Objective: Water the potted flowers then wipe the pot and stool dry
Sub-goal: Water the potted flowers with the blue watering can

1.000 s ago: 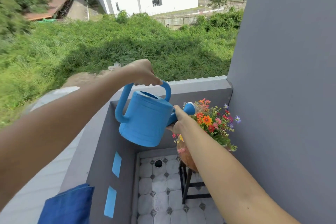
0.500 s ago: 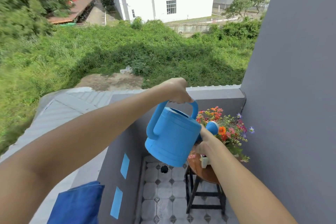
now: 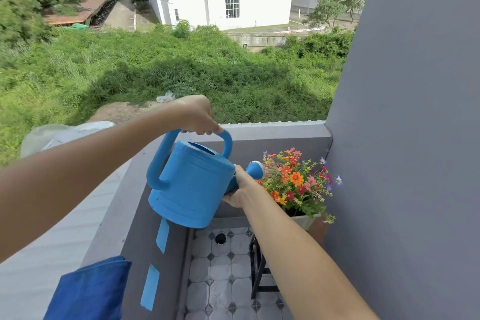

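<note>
A blue watering can (image 3: 189, 184) is tilted to the right, and thin streams of water leave its rose over the orange, red and purple flowers (image 3: 296, 182). My left hand (image 3: 197, 117) grips the can's top handle. My right hand (image 3: 240, 188) is wrapped around the spout from below. The flowers grow in a white pot (image 3: 306, 219) on a dark stool (image 3: 259, 270) with a brown seat, in the balcony corner. My right forearm hides much of the stool.
A folded blue cloth (image 3: 88, 291) lies on the grey parapet ledge (image 3: 109, 228) at lower left. A grey wall (image 3: 405, 138) rises on the right. The tiled floor (image 3: 220, 280) has a drain hole (image 3: 220, 238).
The view has shifted and the can sits a little further left of the flowers. Both hands keep their grip, and water sprays from the rose onto the blooms.
</note>
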